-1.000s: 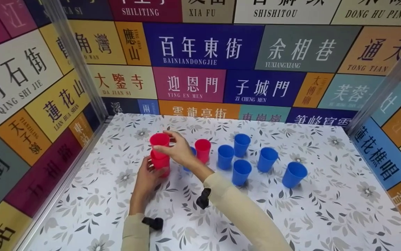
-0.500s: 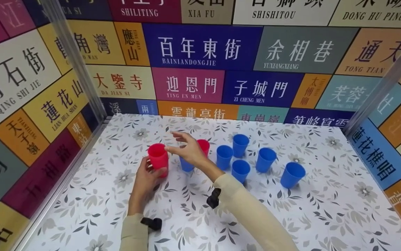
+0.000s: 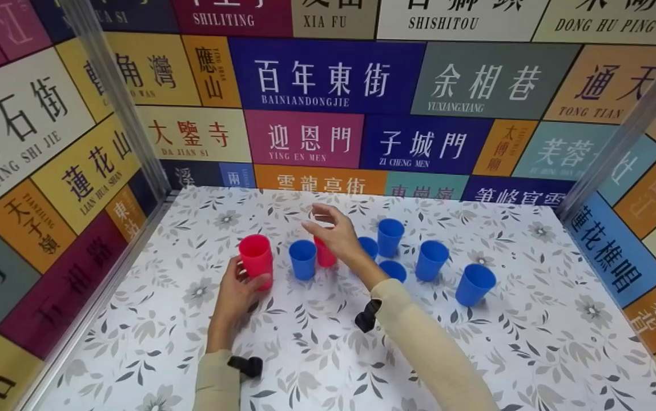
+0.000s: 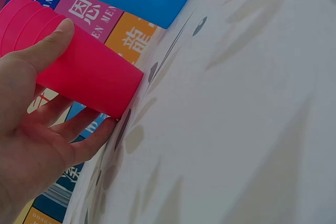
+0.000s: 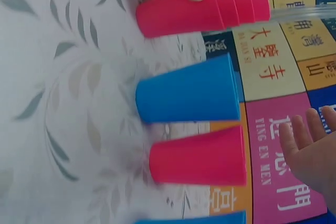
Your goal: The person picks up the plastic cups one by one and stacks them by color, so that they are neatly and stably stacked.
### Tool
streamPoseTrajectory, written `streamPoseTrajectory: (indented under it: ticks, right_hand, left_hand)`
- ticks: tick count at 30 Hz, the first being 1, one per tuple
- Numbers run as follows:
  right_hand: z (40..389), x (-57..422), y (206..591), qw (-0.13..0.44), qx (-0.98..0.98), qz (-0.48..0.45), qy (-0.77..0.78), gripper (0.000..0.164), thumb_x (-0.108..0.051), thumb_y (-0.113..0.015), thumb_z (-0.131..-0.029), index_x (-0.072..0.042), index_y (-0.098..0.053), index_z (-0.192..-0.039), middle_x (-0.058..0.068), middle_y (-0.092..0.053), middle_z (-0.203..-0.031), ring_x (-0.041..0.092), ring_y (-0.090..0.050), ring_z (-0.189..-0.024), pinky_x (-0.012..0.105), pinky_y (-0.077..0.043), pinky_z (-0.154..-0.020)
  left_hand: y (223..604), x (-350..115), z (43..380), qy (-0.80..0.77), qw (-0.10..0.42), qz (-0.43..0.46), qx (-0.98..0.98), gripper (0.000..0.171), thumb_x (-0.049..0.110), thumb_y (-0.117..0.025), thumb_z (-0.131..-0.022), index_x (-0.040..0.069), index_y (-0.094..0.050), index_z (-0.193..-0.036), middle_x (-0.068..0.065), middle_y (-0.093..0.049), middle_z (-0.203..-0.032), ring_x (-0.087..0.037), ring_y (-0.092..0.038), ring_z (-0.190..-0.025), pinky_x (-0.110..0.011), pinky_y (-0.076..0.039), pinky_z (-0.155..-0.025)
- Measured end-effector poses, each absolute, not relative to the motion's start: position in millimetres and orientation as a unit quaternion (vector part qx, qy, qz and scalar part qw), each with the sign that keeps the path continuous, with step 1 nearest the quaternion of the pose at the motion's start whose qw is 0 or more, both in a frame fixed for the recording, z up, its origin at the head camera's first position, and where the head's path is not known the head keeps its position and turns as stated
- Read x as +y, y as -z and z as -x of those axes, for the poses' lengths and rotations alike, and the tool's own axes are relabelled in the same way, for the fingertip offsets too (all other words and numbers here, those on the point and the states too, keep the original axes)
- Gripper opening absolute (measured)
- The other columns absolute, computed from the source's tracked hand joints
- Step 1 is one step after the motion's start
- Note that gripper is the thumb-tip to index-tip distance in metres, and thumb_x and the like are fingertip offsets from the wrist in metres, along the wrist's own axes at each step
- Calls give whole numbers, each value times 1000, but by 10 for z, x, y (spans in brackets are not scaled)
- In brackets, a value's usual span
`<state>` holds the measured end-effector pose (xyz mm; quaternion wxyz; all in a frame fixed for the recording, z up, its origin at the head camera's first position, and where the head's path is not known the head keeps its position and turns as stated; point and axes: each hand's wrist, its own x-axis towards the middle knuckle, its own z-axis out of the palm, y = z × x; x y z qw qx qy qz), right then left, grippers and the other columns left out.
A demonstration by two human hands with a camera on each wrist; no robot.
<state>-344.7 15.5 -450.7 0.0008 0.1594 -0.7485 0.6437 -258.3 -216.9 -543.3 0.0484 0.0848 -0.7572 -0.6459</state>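
Two hands: the left hand (image 3: 233,291) grips the red stack (image 3: 256,260), thumb on one side and fingers round the other; the right hand (image 3: 337,233) holds nothing, its fingers parted and loosely bent.
Red stack: nested cups standing upright on the patterned table (image 3: 305,354), mouths up, leftmost of all the cups we see.
Lone red cup (image 3: 324,255): upright, its long axis vertical like the stack's; we find it just below the right hand, clearly the nearer of the two, and well to the right of the left hand.
Middle blue cup (image 3: 303,261): upright between the red stack and the lone red cup, so it stands on the straight line from one to the other.
Five more blue cups (image 3: 432,261): upright and farther right, two of them partly covered by the right hand and wrist.
Head view: we get the whole layout, but the right hand hides part of the lone red cup.
Right wrist view: we see that cup's side from base to rim, a narrow gap between it and the middle blue cup, and the right hand's fingertips higher than the rim and apart from it.
Left wrist view: we make out several nested rims and the lower fingers behind the stack, which the head view mostly conceals.
Backdrop: lettered wall panels (image 3: 328,74) beyond the table.
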Motion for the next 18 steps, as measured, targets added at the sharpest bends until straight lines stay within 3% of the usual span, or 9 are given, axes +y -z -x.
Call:
streamPoseTrajectory:
  ticks: [9,18]
  right_hand:
    - [3593,375,4590,24,-774,-116,-622,54,-26,-75,-91,-10,-57,-139,13,-59,-139,32,-55,-130,43,-51,-105]
    - [3559,433,4713,10,-796,-104,-596,62,-29,-76,-90,-8,-52,-142,17,-55,-143,34,-52,-133,45,-46,-110]
  left_hand:
    - [5438,-2166,2602,649,45,-93,-754,77,29,-83,-82,17,-40,-145,-13,-49,-147,-33,-48,-136,-50,-45,-112]
    - [5448,-2163,2593,653,50,-86,-751,74,25,-83,-83,16,-41,-144,-14,-50,-145,-34,-48,-135,-50,-46,-110]
